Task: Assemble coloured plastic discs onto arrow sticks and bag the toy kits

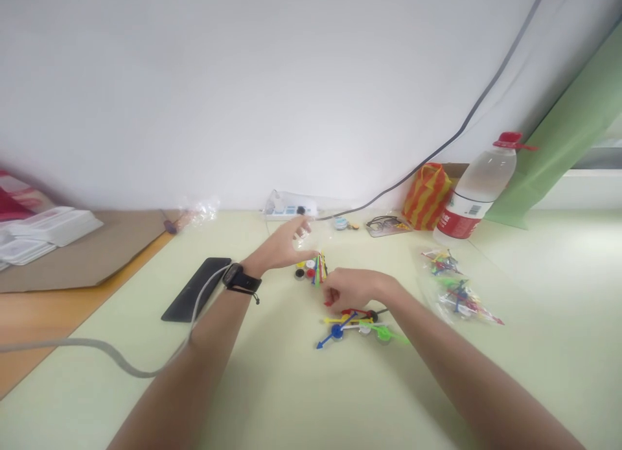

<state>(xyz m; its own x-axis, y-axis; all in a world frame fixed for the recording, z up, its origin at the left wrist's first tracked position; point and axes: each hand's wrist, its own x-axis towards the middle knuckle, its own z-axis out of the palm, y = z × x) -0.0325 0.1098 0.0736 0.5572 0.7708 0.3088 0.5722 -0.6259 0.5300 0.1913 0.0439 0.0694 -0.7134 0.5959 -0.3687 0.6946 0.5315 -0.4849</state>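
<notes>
Pale green tabletop [272, 385] surrounds the arrow bundle [318, 271], with the left hand [280, 246] spread at its left, the right hand [354, 289] curled at its right, any pinch unclear, spinners [337, 332] nearer and discs [300, 274] just left.

Bottle [486, 177]: topped by a red cap [509, 139], placed beside a striped bag [424, 196]
Cardboard [124, 249]: partly covered by white boxes [57, 226]
Power strip [286, 208]: set near the wall [243, 100]
Black slab [189, 294]: laid flat on the table [544, 366]
</notes>
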